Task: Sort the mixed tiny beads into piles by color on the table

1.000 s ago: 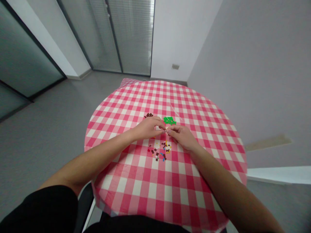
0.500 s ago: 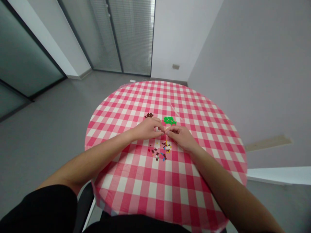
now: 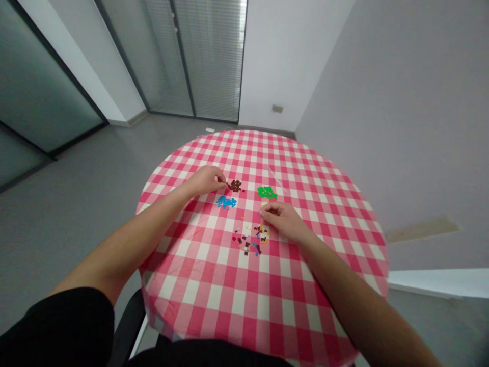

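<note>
My left hand (image 3: 210, 180) is at the left edge of a pile of dark brown pieces (image 3: 235, 186), fingers pinched on something I cannot make out. Just below it lies a pile of blue pieces (image 3: 226, 202). My right hand (image 3: 281, 218) is over the middle of the table, thumb and fingertips together; whatever they hold is too small to tell. Green pieces (image 3: 266, 192) lie beyond the right hand. Nearer to me, left of the right hand, small mixed pieces (image 3: 247, 244) in brown, yellow, blue and red are scattered.
The round table has a pink and white checked cloth (image 3: 263, 300). A black chair (image 3: 130, 326) stands at its near left edge. Glass partitions (image 3: 208, 56) and pale walls surround it, with a wall socket (image 3: 277, 108) beyond the table.
My left hand has moved away from my right hand, left and outward to the brown pile, uncovering the blue pieces. My right hand has hardly moved.
</note>
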{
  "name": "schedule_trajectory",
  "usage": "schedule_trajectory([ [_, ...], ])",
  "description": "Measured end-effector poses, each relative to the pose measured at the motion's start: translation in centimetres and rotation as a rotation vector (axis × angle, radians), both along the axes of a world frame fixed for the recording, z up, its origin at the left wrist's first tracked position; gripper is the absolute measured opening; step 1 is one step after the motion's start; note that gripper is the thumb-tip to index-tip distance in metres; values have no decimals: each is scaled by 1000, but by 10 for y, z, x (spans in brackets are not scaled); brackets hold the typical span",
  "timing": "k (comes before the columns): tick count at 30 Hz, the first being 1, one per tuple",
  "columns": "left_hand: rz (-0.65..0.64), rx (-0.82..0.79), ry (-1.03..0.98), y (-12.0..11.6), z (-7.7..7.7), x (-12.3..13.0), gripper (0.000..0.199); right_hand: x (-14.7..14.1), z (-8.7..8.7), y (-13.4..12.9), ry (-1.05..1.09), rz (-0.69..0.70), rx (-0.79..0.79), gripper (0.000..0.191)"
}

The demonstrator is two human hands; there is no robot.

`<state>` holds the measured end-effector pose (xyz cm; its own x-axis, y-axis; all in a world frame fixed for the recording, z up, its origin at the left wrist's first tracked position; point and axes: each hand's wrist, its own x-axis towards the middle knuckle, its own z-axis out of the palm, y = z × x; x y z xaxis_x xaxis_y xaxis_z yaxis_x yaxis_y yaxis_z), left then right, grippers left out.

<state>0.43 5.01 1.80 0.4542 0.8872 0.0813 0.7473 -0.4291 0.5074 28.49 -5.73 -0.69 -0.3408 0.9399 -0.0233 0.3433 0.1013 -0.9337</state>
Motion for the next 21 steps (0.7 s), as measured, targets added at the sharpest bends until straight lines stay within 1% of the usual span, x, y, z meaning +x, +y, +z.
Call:
schedule_trajectory([
  [4,-50,-144,92,2,-8,-3,16,-1,3,-2,-21,30,-20,25],
  [9,-53,-168,104,4,-9,2,16,-2,6,-3,-77,51,-11,23],
  [13,-19,-201,80,6,-8,5,15,-2,7,-4,-240,133,83,14],
  [16,9,-241,59,5,-6,9,14,-3,7,-5,-379,210,173,13],
  [18,25,-264,60,5,-4,12,13,-3,7,-6,-421,253,202,13],
  [21,43,-278,63,4,-3,15,13,-4,6,-7,-464,268,242,13],
])
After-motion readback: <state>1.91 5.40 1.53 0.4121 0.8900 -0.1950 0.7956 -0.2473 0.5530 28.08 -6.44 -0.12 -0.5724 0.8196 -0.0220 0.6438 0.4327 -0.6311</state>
